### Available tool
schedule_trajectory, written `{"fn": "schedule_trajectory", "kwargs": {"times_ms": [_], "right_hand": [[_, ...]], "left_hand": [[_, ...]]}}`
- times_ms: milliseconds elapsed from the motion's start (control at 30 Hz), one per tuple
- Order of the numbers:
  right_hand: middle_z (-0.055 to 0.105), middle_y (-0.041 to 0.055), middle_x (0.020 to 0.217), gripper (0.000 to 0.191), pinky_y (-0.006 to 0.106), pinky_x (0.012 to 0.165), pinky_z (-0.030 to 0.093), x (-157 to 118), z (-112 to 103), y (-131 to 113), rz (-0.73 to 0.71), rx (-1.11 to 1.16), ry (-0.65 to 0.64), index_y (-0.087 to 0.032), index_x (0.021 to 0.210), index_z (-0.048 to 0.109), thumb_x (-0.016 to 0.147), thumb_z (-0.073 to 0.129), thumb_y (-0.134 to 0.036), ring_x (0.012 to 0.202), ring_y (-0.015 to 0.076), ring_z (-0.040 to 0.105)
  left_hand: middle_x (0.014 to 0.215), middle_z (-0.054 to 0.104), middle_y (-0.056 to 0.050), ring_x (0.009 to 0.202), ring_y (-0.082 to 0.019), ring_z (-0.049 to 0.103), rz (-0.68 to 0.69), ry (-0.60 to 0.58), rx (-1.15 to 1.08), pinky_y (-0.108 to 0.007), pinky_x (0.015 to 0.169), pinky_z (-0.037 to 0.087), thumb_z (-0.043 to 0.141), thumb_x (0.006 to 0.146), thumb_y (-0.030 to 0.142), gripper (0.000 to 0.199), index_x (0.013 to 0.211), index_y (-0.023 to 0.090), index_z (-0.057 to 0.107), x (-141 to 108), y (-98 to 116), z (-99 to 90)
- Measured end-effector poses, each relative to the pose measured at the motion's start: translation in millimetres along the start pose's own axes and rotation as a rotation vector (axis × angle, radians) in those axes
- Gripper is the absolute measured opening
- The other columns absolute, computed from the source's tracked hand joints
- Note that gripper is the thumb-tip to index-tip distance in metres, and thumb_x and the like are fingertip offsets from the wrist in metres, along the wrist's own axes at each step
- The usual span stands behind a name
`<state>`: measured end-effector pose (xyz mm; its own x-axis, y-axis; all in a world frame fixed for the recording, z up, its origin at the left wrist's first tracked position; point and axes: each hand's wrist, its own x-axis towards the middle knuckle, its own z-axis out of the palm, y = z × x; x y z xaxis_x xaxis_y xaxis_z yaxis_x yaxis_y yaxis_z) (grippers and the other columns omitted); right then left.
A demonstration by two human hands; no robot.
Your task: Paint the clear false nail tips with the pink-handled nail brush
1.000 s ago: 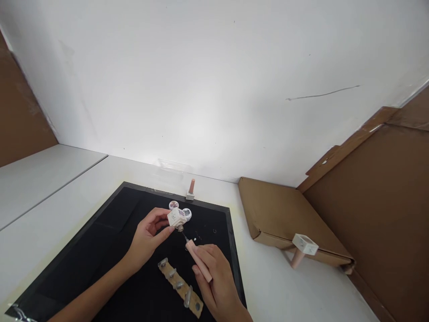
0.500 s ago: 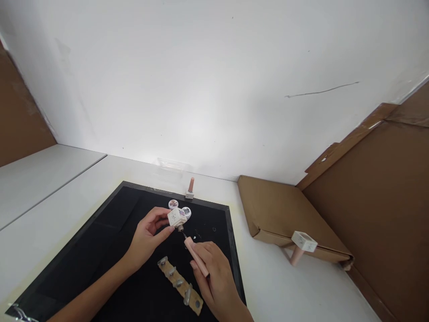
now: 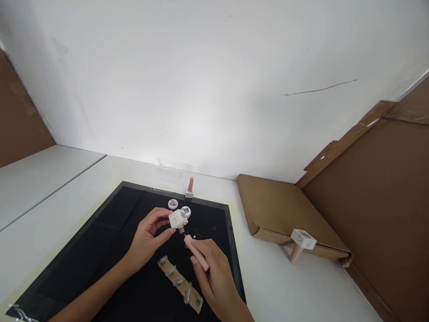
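Observation:
My left hand (image 3: 149,239) pinches a white square nail polish bottle (image 3: 176,219), tilted with its neck toward me. Between the fingers of my right hand (image 3: 216,275) is a pink nail polish cap (image 3: 197,254). The cap's dark brush stem reaches to the bottle's mouth; the brush tip cannot be made out. Just below the hands lies a tan cardboard strip (image 3: 183,279) carrying several greyish, shiny false nails (image 3: 179,281). Two small round tins (image 3: 173,204) with printed tops sit behind the bottle, one partly covered by it.
Beneath everything lies a black mat (image 3: 110,228). A second pink-capped bottle (image 3: 189,193) stands at its back edge, near a clear plastic tray (image 3: 170,163). To the right, another bottle (image 3: 303,239) stands upside down on its cap beside a flat cardboard box (image 3: 281,205).
The brush stem shows less between cap and bottle, as the cap has come slightly nearer the bottle's mouth. Both hands otherwise stay almost in place.

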<state>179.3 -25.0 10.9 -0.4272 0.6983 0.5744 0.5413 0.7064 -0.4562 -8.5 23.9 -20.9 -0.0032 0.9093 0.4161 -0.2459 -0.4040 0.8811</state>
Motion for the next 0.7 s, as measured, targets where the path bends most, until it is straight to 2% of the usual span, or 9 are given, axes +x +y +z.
{"fn": "schedule_trajectory", "kwargs": {"times_ms": [167, 367, 467, 600, 700], "right_hand": [[0.062, 0.0038, 0.088, 0.03, 0.03, 0.068, 0.049, -1.0, 1.7, -1.4, 0.138, 0.129, 0.0, -0.026, 0.118, 0.049, 0.092, 0.043, -0.015, 0.075, 0.0171, 0.059], [0.062, 0.0028, 0.097, 0.019, 0.028, 0.078, 0.045, -5.3, 4.7, -0.8, 0.332, 0.339, 0.001, -0.027, 0.11, 0.052, 0.094, 0.042, -0.023, 0.087, 0.0167, 0.06], [0.063, 0.0031, 0.096, 0.019, 0.029, 0.079, 0.044, -4.1, 4.8, -1.6, 0.453, 0.5, 0.005, -0.026, 0.108, 0.056, 0.095, 0.044, -0.031, 0.087, 0.0168, 0.06], [0.062, 0.0023, 0.084, 0.03, 0.027, 0.071, 0.044, -0.1, 6.9, -0.8, 0.644, 0.827, 0.11, -0.022, 0.101, 0.062, 0.087, 0.054, -0.047, 0.075, 0.0152, 0.056], [0.058, 0.0001, 0.07, 0.036, 0.026, 0.062, 0.042, 2.6, 8.8, 1.3, 0.698, 0.945, 0.152, -0.02, 0.095, 0.063, 0.083, 0.057, -0.053, 0.064, 0.013, 0.051]], "left_hand": [[0.098, 0.057, -0.002, 0.093, -0.017, 0.063, 0.0, -0.009, 0.009, -0.03, 0.087, 0.055, 0.068, 0.074, 0.007, 0.028, 0.097, 0.022, 0.068, -0.4, -0.9, -0.2], [0.098, 0.058, -0.002, 0.093, -0.016, 0.063, -0.003, -0.02, 0.0, -0.029, 0.087, 0.055, 0.067, 0.075, 0.006, 0.028, 0.098, 0.022, 0.068, -1.1, -0.5, -0.2], [0.097, 0.058, -0.002, 0.093, -0.015, 0.063, -0.003, -0.014, -0.014, -0.027, 0.086, 0.055, 0.067, 0.074, 0.006, 0.029, 0.098, 0.022, 0.068, -0.7, 0.1, 0.3], [0.095, 0.059, -0.001, 0.091, -0.015, 0.063, -0.017, -0.009, -0.035, -0.026, 0.085, 0.054, 0.067, 0.074, 0.007, 0.028, 0.097, 0.023, 0.069, 0.1, -0.3, 0.0], [0.096, 0.06, -0.001, 0.092, -0.015, 0.063, -0.039, 0.0, -0.054, -0.025, 0.086, 0.053, 0.068, 0.075, 0.008, 0.027, 0.097, 0.023, 0.069, 1.2, -0.2, -0.8]]}}
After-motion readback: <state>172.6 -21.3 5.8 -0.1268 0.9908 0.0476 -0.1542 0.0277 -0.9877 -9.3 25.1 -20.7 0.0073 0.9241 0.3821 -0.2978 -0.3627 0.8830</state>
